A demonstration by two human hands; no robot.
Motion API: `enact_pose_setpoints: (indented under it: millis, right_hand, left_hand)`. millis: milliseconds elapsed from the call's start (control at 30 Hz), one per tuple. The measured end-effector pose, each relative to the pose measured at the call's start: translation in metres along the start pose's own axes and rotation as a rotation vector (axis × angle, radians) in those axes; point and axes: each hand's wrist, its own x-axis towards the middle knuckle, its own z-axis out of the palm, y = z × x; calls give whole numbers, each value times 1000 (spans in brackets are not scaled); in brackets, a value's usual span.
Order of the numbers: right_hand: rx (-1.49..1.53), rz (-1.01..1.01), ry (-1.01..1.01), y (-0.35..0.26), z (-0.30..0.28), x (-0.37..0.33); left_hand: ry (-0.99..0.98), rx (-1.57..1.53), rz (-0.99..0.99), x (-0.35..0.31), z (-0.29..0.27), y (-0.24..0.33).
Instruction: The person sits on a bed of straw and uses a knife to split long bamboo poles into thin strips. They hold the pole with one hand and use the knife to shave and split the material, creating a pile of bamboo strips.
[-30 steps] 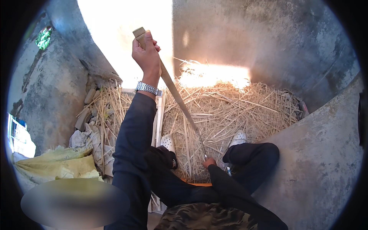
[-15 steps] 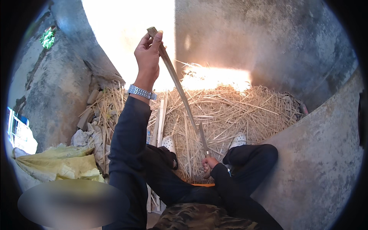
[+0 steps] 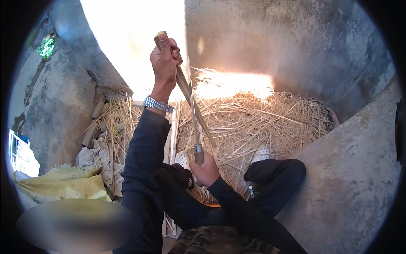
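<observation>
My left hand [image 3: 165, 61] is raised at the upper middle, its fingers wrapped round the top end of a long greenish-brown split bamboo strip [image 3: 203, 123]. The strip slants down to the right over the straw, its lower end free. A long, thin-bladed knife [image 3: 195, 120] with a grey handle and metal collar is gripped in my right hand [image 3: 206, 170], which is low, between my knees. Its blade points up and crosses the strip just below my left hand. Whether the edge touches the strip I cannot tell.
Loose straw [image 3: 253, 114] covers the ground ahead, between my white clogs [image 3: 260, 154]. Concrete walls [image 3: 287, 46] rise behind it and at the right. At the left lie a yellowish woven sack [image 3: 67, 185] and rubble; pale wooden slats [image 3: 174, 131] stand beside my left forearm.
My right hand has moved up and left, bringing the knife blade from near the strip's lower end to across its upper part. My left hand has turned and closed more firmly round the strip.
</observation>
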Motion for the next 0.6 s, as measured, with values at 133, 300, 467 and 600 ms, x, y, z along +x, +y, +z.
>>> enact_pose_setpoints:
  millis: [133,300,467,600]
  right_hand:
    - [-209,-412,275,43,14,31]
    - [-215,275,94,153,-23,33]
    - [-120,113,100,38,4,24]
    - [-241,63,213,108,15,42]
  left_hand:
    - [31,-35,4,-2,1,0]
    - [65,-63,5,4,-9,0]
    - [42,10,-23,4,-20,-2]
    - [45,21,-7,-1,-12,2]
